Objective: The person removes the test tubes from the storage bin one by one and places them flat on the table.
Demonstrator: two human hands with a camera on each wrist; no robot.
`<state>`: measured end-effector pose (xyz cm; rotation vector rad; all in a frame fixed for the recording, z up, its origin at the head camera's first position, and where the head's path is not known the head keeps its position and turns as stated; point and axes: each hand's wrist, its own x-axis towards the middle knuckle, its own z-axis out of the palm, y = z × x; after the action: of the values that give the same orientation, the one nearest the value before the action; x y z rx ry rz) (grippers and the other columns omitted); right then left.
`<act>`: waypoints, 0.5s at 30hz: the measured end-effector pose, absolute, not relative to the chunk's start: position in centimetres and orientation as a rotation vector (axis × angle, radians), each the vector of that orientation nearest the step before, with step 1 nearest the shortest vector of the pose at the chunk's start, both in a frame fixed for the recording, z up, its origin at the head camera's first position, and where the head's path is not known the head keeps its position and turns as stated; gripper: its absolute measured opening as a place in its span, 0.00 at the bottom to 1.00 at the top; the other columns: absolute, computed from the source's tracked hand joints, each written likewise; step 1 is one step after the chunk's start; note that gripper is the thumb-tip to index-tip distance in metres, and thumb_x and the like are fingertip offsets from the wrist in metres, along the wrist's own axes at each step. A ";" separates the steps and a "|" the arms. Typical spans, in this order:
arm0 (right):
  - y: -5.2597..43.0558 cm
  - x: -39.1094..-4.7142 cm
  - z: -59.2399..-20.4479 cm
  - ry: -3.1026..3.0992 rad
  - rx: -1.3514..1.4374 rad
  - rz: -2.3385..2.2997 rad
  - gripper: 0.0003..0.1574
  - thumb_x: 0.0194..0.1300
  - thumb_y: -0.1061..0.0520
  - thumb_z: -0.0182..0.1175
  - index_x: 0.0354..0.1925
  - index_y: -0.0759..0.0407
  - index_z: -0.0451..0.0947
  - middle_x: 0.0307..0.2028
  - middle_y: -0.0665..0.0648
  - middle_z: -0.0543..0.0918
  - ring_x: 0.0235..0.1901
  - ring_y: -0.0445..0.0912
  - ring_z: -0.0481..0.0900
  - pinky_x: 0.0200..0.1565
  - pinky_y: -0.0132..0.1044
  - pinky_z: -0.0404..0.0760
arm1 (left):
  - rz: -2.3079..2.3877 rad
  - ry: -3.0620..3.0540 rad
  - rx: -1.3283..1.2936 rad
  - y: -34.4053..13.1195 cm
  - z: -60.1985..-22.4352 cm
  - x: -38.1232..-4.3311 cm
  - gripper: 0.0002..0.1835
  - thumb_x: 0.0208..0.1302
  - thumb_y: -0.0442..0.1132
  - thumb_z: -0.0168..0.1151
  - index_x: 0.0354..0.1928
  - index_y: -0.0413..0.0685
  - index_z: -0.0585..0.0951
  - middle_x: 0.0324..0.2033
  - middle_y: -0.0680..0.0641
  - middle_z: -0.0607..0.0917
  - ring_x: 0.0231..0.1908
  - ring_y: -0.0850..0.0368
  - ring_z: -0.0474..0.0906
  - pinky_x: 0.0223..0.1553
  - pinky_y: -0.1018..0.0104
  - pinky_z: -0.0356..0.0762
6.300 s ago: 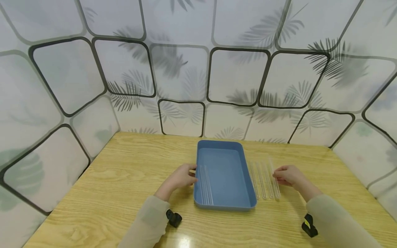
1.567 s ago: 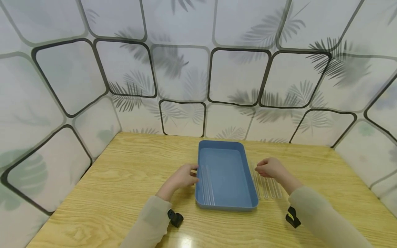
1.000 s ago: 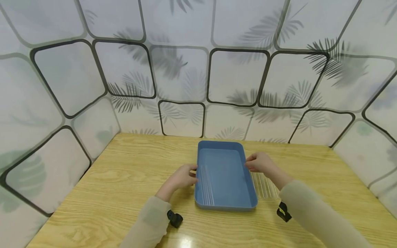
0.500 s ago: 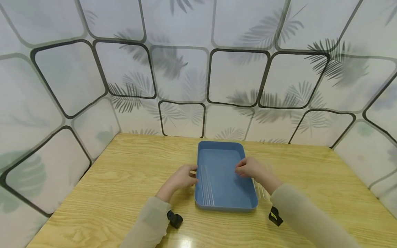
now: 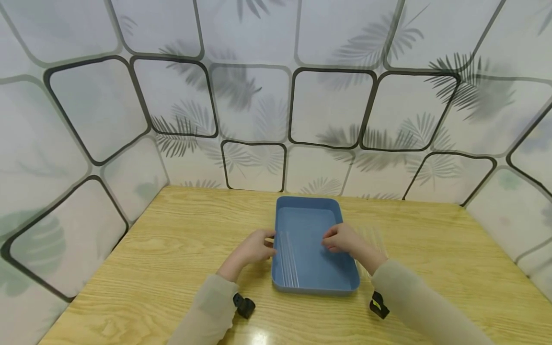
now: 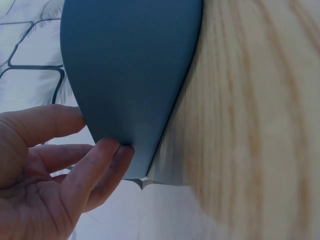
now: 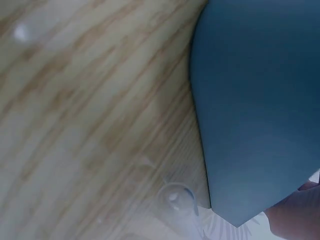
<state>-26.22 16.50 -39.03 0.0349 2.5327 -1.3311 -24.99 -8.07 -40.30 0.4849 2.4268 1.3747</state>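
Observation:
A blue tray (image 5: 308, 290) stands on the wooden table. Several clear, thin tubes (image 5: 288, 261) lie lengthwise along its left side. My left hand (image 5: 254, 247) grips the tray's left edge; the left wrist view shows fingertips (image 6: 122, 155) against the outer wall and the thumb at the rim. Over the tray's right half hovers my right hand (image 5: 340, 238), fingertips drawn together. Whether a tube is between them cannot be made out. More clear tubes (image 5: 373, 239) lie right of the tray, partly hidden by the right forearm. A tube's rounded end (image 7: 176, 197) shows in the right wrist view.
The wooden table (image 5: 181, 230) extends on both sides of the tray. A patterned backdrop (image 5: 250, 163) closes off its back and sides. Each sleeve carries a small black wrist camera, left (image 5: 244, 305) and right (image 5: 379, 305).
My right hand has moved left from the tubes beside the tray, over the right rim, and slightly lower over the tray's middle. The left hand and tray have stayed put.

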 end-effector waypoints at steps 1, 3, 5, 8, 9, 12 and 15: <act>16.5 -26.2 -39.1 2.532 0.031 -1.326 0.14 0.52 0.67 0.59 0.38 0.75 0.74 0.30 0.60 0.78 0.28 0.46 0.78 0.32 0.38 0.79 | 1.375 2.426 0.485 -8.1 -40.3 -25.0 0.29 0.55 0.27 0.56 0.60 0.27 0.61 0.53 0.32 0.69 0.47 0.42 0.72 0.34 0.62 0.76; 16.4 -26.1 -39.0 2.530 0.029 -1.325 0.14 0.53 0.67 0.59 0.38 0.75 0.74 0.30 0.60 0.79 0.29 0.46 0.78 0.32 0.38 0.79 | 1.375 2.427 0.488 -8.1 -40.3 -25.0 0.30 0.55 0.27 0.56 0.60 0.27 0.61 0.53 0.32 0.69 0.47 0.42 0.72 0.34 0.62 0.76; 16.3 -26.0 -39.0 2.527 0.029 -1.324 0.14 0.53 0.67 0.58 0.39 0.75 0.74 0.30 0.60 0.79 0.29 0.46 0.78 0.33 0.38 0.79 | 1.373 2.430 0.487 -8.1 -40.2 -24.9 0.29 0.54 0.26 0.57 0.59 0.27 0.61 0.53 0.32 0.69 0.47 0.42 0.72 0.34 0.62 0.76; 16.1 -26.0 -39.0 2.525 0.025 -1.322 0.14 0.53 0.67 0.58 0.39 0.75 0.74 0.30 0.60 0.79 0.30 0.47 0.79 0.33 0.38 0.79 | 1.368 2.434 0.479 -8.1 -40.2 -24.9 0.29 0.55 0.26 0.57 0.59 0.27 0.61 0.54 0.33 0.69 0.47 0.42 0.72 0.34 0.63 0.76; 16.0 -26.0 -39.0 2.526 0.027 -1.323 0.14 0.52 0.67 0.59 0.39 0.75 0.75 0.30 0.60 0.79 0.29 0.47 0.79 0.33 0.38 0.79 | 1.366 2.436 0.475 -8.0 -40.1 -24.9 0.29 0.55 0.26 0.57 0.59 0.27 0.61 0.54 0.33 0.69 0.47 0.42 0.72 0.34 0.63 0.76; 15.7 -26.0 -39.1 2.535 0.027 -1.301 0.15 0.52 0.66 0.59 0.39 0.75 0.75 0.30 0.59 0.79 0.29 0.47 0.79 0.32 0.37 0.79 | 1.366 2.439 0.469 -8.0 -40.1 -24.8 0.29 0.54 0.26 0.57 0.59 0.27 0.61 0.54 0.33 0.69 0.47 0.43 0.72 0.34 0.62 0.76; 15.3 -25.9 -39.2 2.538 0.026 -1.293 0.15 0.52 0.66 0.60 0.39 0.75 0.75 0.29 0.58 0.79 0.29 0.46 0.79 0.32 0.37 0.79 | 1.368 2.438 0.474 -8.0 -40.0 -24.7 0.30 0.54 0.26 0.57 0.59 0.27 0.61 0.53 0.32 0.69 0.47 0.43 0.72 0.34 0.62 0.76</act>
<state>-25.92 15.33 -39.23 0.0264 2.5376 -1.2927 -24.74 -8.02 -39.97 0.4742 2.4380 1.3680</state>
